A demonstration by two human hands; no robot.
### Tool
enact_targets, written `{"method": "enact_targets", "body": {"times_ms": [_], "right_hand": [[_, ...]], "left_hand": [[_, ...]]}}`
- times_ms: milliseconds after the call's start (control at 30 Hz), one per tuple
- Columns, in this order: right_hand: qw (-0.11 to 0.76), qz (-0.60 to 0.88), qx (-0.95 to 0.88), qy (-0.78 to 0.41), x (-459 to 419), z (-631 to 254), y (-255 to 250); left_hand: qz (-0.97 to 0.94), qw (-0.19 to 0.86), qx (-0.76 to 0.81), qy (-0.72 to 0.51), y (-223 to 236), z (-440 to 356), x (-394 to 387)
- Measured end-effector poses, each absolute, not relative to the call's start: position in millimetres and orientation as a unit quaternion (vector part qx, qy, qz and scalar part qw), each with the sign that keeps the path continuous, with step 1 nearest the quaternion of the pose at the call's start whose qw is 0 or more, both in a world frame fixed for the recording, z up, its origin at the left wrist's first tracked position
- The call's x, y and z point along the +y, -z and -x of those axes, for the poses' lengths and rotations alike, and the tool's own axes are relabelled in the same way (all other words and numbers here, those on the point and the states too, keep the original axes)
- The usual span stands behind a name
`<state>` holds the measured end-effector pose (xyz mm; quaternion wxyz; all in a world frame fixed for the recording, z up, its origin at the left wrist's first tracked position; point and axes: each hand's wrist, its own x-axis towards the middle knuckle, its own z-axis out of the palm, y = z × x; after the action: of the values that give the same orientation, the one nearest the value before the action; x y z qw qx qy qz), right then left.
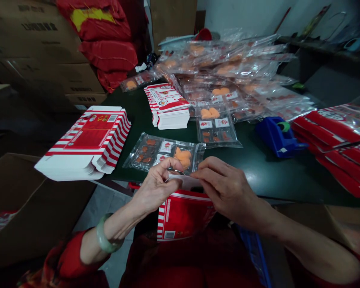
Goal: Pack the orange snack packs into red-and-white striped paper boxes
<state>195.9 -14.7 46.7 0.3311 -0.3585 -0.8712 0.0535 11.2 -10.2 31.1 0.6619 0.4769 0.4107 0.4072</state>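
Observation:
A red and white striped carton (pixel 180 216) stands upright in front of me, below the table's near edge. My left hand (pixel 157 182) pinches its white top flap from the left, fingers closed. My right hand (pixel 225 188) grips the same flap from the right, fingers curled on it. Just beyond the hands a clear plastic packet (pixel 165 154) with orange pieces and red labels lies flat on the dark green table (pixel 267 168). A green bangle sits on my left wrist.
A stack of flat striped cartons (pixel 87 140) lies at the table's left, a smaller stack (pixel 169 106) farther back. Several clear packets (pixel 228 76) pile up behind. A blue tape dispenser (pixel 277 136) and red packs (pixel 339 140) are on the right. Brown boxes stand at left.

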Motion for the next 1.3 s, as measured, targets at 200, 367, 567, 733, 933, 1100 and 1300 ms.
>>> {"method": "enact_targets", "body": {"times_ms": [200,367,567,733,933,1100,1300], "right_hand": [[0.261,0.31,-0.914,-0.007,-12.6,-197.5,-55.8],[0.225,0.297,-0.928,-0.003,-15.6,-201.9,-61.6],[0.268,0.318,-0.909,-0.014,-18.4,-204.2,-51.5],[0.299,0.336,-0.893,-0.02,-23.0,-197.4,-44.9],[0.287,0.38,-0.875,-0.082,-19.7,-191.0,-48.8],[0.196,0.412,-0.869,-0.193,-7.7,-196.2,-63.3],[0.111,0.384,-0.861,-0.315,6.7,-199.2,-78.1]], "left_hand": [[-0.428,0.698,0.395,-0.416,-29.8,-13.4,-7.1],[-0.415,0.737,0.371,-0.384,-27.0,0.5,-2.4],[-0.366,0.801,0.292,-0.373,-24.4,22.4,-5.0],[-0.319,0.793,0.297,-0.425,-14.6,12.5,-15.8],[-0.363,0.727,0.348,-0.467,-5.5,5.4,-23.3],[-0.406,0.692,0.385,-0.457,-5.6,12.6,-25.5],[-0.31,0.73,0.369,-0.485,-5.7,5.1,-31.2]]}}
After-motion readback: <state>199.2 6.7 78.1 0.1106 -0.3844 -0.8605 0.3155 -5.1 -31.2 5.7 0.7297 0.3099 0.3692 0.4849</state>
